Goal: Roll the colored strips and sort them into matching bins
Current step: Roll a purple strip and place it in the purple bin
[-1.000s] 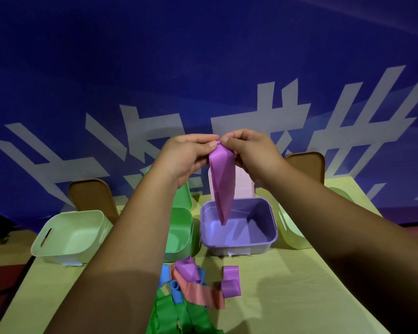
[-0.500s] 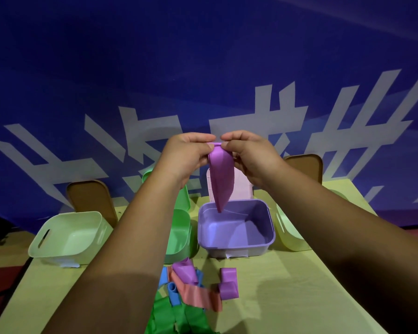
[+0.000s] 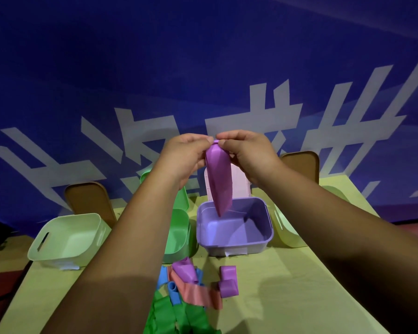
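A purple strip (image 3: 219, 182) hangs in the air above the purple bin (image 3: 234, 247), its tip level with the bin's rear rim. My left hand (image 3: 186, 155) and my right hand (image 3: 246, 153) both pinch its top end, fingertips almost touching. On the table in front lies a pile of loose strips: purple (image 3: 228, 282), pink (image 3: 198, 294), blue (image 3: 173, 291) and green (image 3: 176, 319). A green bin (image 3: 182, 237) stands left of the purple one, partly hidden by my left forearm.
A pale green bin (image 3: 65, 239) sits at the table's left, a pale yellow-green bin (image 3: 287, 232) at the right. Brown lids (image 3: 89, 201) (image 3: 299, 167) and a pink lid (image 3: 239, 184) lean against the blue banner behind. The table edge drops off at left.
The hanging part of the purple strip has grown shorter and its tip has risen from inside the bin to the rim. Both hands stay at its top end.
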